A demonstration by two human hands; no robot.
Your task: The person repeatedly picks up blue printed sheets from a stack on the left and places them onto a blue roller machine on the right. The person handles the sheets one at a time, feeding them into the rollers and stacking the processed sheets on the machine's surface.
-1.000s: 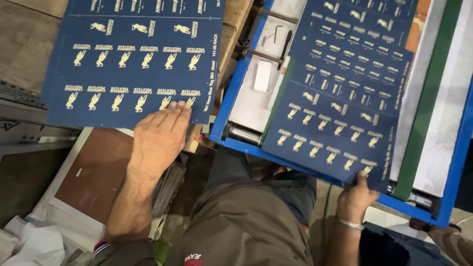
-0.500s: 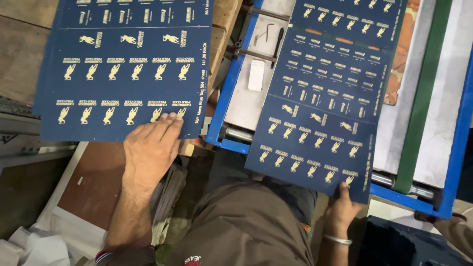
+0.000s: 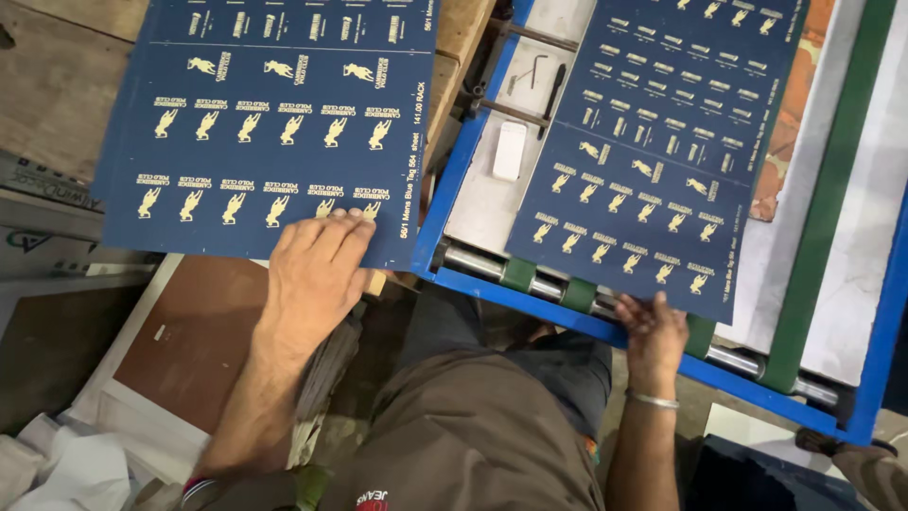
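My left hand (image 3: pixel 317 265) lies flat, fingers spread, on the near edge of a dark blue printed sheet (image 3: pixel 265 123) covered in rows of small gold figures. That sheet rests on a wooden bench top. My right hand (image 3: pixel 653 331) grips the near edge of a second dark blue printed sheet (image 3: pixel 662 142), which lies tilted over the blue-framed machine bed (image 3: pixel 454 189). A metal bangle sits on my right wrist.
A steel roller with green belts (image 3: pixel 832 189) runs along the machine's near side. A white block (image 3: pixel 509 149), a hex key and a dark tool lie on the bed. Brown board (image 3: pixel 189 341) and crumpled white paper are at lower left. My lap fills the bottom centre.
The right-hand sheet has slid left and further onto the machine bed, my right hand following its edge. My left hand stays on the left sheet, which sits slightly lower in view.
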